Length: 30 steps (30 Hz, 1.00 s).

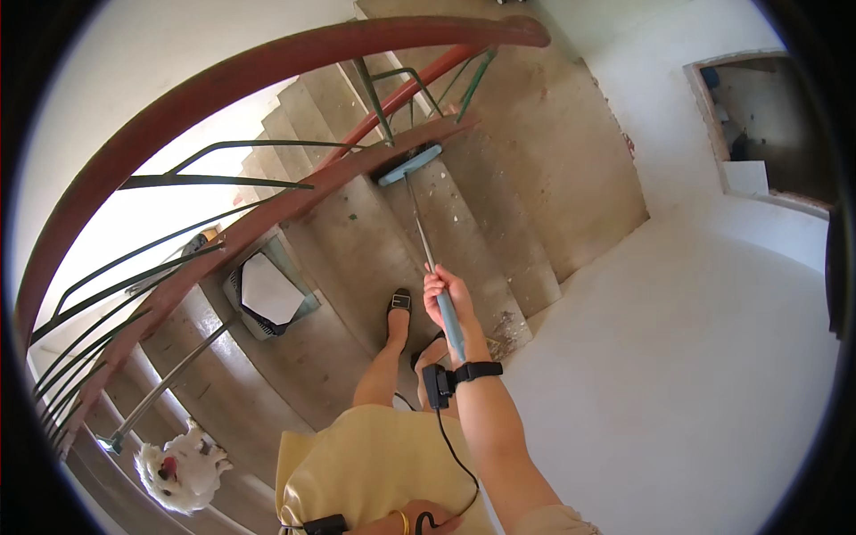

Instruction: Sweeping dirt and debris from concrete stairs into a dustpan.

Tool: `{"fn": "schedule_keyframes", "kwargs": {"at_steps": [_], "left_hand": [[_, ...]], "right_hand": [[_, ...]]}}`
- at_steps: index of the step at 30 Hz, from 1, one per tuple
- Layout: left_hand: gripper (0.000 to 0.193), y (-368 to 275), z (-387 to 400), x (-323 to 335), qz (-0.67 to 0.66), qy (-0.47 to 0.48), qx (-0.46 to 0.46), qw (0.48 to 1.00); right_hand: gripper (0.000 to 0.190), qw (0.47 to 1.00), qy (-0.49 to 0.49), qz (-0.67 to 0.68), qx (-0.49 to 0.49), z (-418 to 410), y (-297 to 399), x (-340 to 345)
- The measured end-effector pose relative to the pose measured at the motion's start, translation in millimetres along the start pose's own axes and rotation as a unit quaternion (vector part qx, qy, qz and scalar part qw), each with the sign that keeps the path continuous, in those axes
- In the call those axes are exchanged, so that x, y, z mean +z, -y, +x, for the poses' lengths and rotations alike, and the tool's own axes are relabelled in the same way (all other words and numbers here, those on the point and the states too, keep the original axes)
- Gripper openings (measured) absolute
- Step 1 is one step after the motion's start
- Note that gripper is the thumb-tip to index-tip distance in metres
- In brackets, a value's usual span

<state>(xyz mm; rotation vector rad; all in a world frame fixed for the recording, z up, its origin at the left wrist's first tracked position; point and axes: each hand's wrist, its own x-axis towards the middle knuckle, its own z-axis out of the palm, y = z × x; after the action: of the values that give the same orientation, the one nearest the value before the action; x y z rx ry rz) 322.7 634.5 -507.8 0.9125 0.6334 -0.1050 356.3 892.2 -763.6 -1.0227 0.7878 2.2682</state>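
My right hand (pixel 447 294) is closed around the blue grip of a long-handled broom (pixel 409 165). The broom's light blue head, with dark bristles, rests on a concrete stair step (pixel 461 234) against the base of the red railing. Low in the picture, my left hand (pixel 428 516) lies near the yellow skirt (pixel 388 461), beside a black cable; the lower picture edge cuts it off, so its fingers are hard to make out. A black device is strapped to my right wrist.
A dustpan (pixel 271 294) with a long metal handle stands on a lower step. A white dog (pixel 180 468) is on the stairs further down. The red handrail (pixel 267 67) with green metal bars curves along the left. A white wall (pixel 655 368) borders the steps on the right.
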Motion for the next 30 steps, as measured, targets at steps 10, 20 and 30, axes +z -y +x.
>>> {"fn": "schedule_keyframes", "kwargs": {"at_steps": [10,20,30], "left_hand": [[0.057,-12,-2,-14,0.038,0.063,-0.030,0.997],[0.059,-41,-1,-22,0.126,0.139,-0.062,0.980],[0.059,-12,11,4,0.162,0.185,-0.127,0.961]], "right_hand": [[0.012,0.992,-0.049,0.104,-0.050,-106,-25,-87],[0.009,0.997,0.025,0.054,-0.050,-108,-30,-61],[0.020,0.919,0.104,0.372,-0.083,-119,-3,-99]]}}
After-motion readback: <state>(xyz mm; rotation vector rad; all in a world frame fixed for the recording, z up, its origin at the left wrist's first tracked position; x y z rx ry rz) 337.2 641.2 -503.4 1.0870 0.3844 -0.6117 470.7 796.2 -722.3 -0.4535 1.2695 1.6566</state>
